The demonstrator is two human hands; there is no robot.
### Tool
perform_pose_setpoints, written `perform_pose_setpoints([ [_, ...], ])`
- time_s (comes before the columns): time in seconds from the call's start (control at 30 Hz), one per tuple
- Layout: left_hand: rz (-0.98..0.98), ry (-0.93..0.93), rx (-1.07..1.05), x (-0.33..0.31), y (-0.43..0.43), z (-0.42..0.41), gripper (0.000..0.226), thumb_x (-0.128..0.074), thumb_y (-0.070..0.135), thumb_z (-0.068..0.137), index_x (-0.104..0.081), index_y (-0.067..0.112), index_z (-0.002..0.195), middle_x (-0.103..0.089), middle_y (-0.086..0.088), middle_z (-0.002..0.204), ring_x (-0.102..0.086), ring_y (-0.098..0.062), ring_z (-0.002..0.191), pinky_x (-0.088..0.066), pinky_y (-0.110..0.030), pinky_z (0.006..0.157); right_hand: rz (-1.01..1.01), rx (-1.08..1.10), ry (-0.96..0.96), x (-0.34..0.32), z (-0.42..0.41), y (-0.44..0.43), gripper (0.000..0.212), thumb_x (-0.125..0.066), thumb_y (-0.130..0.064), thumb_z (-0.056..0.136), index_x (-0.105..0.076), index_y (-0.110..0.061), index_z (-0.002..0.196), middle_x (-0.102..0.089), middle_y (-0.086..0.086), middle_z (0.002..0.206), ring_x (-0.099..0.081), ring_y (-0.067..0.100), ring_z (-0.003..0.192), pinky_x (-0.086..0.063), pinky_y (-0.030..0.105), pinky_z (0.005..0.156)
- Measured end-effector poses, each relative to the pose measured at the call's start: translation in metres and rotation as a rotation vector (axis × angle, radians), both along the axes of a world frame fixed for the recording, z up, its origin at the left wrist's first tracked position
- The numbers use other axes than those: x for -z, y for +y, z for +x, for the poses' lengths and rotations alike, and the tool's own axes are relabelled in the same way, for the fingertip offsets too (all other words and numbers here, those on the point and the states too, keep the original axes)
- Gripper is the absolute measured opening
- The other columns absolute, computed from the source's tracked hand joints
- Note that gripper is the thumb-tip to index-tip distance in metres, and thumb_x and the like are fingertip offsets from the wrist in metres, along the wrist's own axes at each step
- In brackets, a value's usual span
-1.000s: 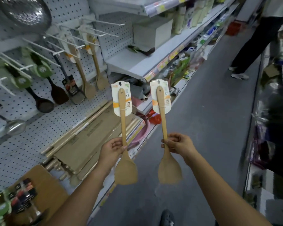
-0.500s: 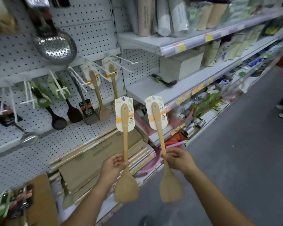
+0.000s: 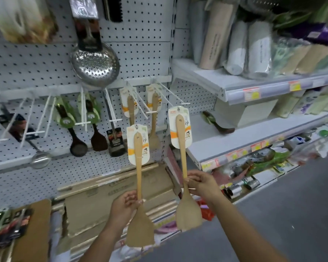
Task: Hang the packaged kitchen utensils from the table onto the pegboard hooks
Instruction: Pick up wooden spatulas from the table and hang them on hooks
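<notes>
Left hand [image 3: 124,204] pinching handle of left wooden spatula [image 3: 138,176], blade down, before pegboard [image 3: 36,59].
Right hand [image 3: 202,183] gripping right wooden spatula [image 3: 182,159]; card top nearing tip of white hook [image 3: 170,93] at pegboard's right edge.
Grey floor [image 3: 292,214] lying right of pegboard.
Shelf [image 3: 235,86] right of pegboard holding rolled goods [image 3: 256,48].

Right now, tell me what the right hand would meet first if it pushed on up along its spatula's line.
Probably the free end of the white hook, just above the card of the right hand's wooden spatula. Depth is unclear; it could pass beside it toward the pegboard.
</notes>
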State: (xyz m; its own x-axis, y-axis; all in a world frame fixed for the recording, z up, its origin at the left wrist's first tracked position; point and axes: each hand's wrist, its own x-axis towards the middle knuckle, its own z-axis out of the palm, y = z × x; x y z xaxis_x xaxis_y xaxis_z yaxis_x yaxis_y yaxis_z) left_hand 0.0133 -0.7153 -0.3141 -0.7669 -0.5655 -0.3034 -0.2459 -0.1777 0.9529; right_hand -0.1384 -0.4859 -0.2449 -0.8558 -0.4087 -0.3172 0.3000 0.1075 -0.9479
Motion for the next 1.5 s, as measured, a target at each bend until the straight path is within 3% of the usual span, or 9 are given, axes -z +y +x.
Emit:
perform_pose_setpoints([
  [0.07,0.007,-0.006,-0.035,-0.001,-0.005,0.000,0.034,-0.074,-0.017,0.073,-0.068,0.010,0.092,-0.069,-0.013,0.085,-0.064,-0.029,0.086,-0.055,-0.044,0.088,-0.001,-0.023,-0.022,0.002,-0.012,-0.008,0.017,-0.064,0.008,0.091,-0.064,0.007,0.107,-0.069,0.018,0.084,-0.070,0.027,0.077,-0.058,0.048,0.081],
  [0.23,-0.020,-0.027,-0.085,0.001,-0.008,0.000,0.033,-0.074,-0.017,0.072,-0.069,0.007,0.095,-0.073,-0.010,0.085,-0.066,-0.023,0.081,-0.059,-0.023,0.071,-0.046,-0.031,-0.046,0.014,-0.027,-0.010,0.013,-0.061,0.010,0.091,-0.066,0.004,0.101,-0.070,0.018,0.082,-0.067,0.027,0.075,-0.056,0.040,0.075],
  [0.37,-0.103,-0.040,-0.087,-0.002,0.000,-0.003,0.033,-0.077,-0.014,0.072,-0.070,0.012,0.092,-0.076,0.001,0.079,-0.070,-0.013,0.077,-0.058,-0.021,0.070,-0.036,-0.023,-0.029,0.028,-0.037,-0.007,0.016,-0.064,0.010,0.089,-0.070,-0.002,0.097,-0.075,0.014,0.080,-0.067,0.026,0.073,-0.054,0.037,0.072],
  [0.57,-0.088,-0.036,-0.194,-0.007,0.022,-0.022,0.035,-0.075,-0.015,0.074,-0.070,0.015,0.091,-0.076,0.002,0.077,-0.069,-0.005,0.073,-0.057,-0.020,0.069,-0.029,-0.115,0.017,0.046,-0.059,0.009,0.021,-0.071,0.002,0.087,-0.075,-0.009,0.104,-0.077,0.016,0.097,-0.069,0.034,0.090,-0.055,0.051,0.088],
  [0.63,-0.080,-0.023,-0.221,-0.008,0.031,-0.029,0.034,-0.075,-0.015,0.073,-0.070,0.013,0.092,-0.076,0.000,0.080,-0.069,-0.009,0.075,-0.057,-0.021,0.071,-0.048,-0.149,0.012,0.049,-0.063,0.013,0.016,-0.081,-0.013,0.081,-0.079,-0.017,0.096,-0.077,0.015,0.094,-0.066,0.034,0.086,-0.053,0.050,0.082],
  [0.77,-0.081,-0.010,-0.249,-0.010,0.040,-0.042,0.033,-0.076,-0.014,0.073,-0.070,0.010,0.095,-0.074,-0.008,0.087,-0.069,-0.018,0.082,-0.058,-0.022,0.072,-0.078,-0.200,-0.035,0.066,-0.079,0.019,0.069,-0.093,-0.062,0.040,-0.079,-0.025,0.097,-0.077,0.017,0.095,-0.063,0.033,0.082,-0.048,0.049,0.078],
  [0.9,-0.088,0.002,-0.289,-0.011,0.045,-0.052,0.032,-0.077,-0.012,0.072,-0.071,0.009,0.096,-0.073,-0.012,0.090,-0.068,-0.020,0.084,-0.059,-0.029,0.077,-0.035,-0.197,0.004,0.061,-0.093,0.013,0.017,-0.082,-0.014,0.080,-0.078,-0.016,0.096,-0.077,0.016,0.095,-0.071,0.041,0.092,-0.053,0.060,0.092],
  [0.97,-0.083,0.005,-0.311,-0.013,0.046,-0.055,0.033,-0.077,-0.013,0.072,-0.072,0.010,0.095,-0.073,-0.010,0.087,-0.068,-0.021,0.083,-0.058,-0.034,0.081,-0.011,-0.190,0.017,0.065,-0.104,0.006,0.020,-0.074,0.001,0.085,-0.077,-0.015,0.097,-0.077,0.014,0.094,-0.071,0.042,0.097,-0.054,0.058,0.094],
  [1.5,-0.162,-0.054,-0.294,0.004,0.032,-0.065,0.030,-0.080,-0.007,0.072,-0.071,0.005,0.098,-0.076,-0.011,0.089,-0.071,-0.028,0.088,-0.057,-0.033,0.082,0.093,-0.179,-0.020,0.021,-0.204,-0.119,0.013,-0.076,-0.004,0.084,-0.073,-0.004,0.097,-0.075,0.018,0.082,-0.072,0.035,0.079,-0.058,0.057,0.085],
])
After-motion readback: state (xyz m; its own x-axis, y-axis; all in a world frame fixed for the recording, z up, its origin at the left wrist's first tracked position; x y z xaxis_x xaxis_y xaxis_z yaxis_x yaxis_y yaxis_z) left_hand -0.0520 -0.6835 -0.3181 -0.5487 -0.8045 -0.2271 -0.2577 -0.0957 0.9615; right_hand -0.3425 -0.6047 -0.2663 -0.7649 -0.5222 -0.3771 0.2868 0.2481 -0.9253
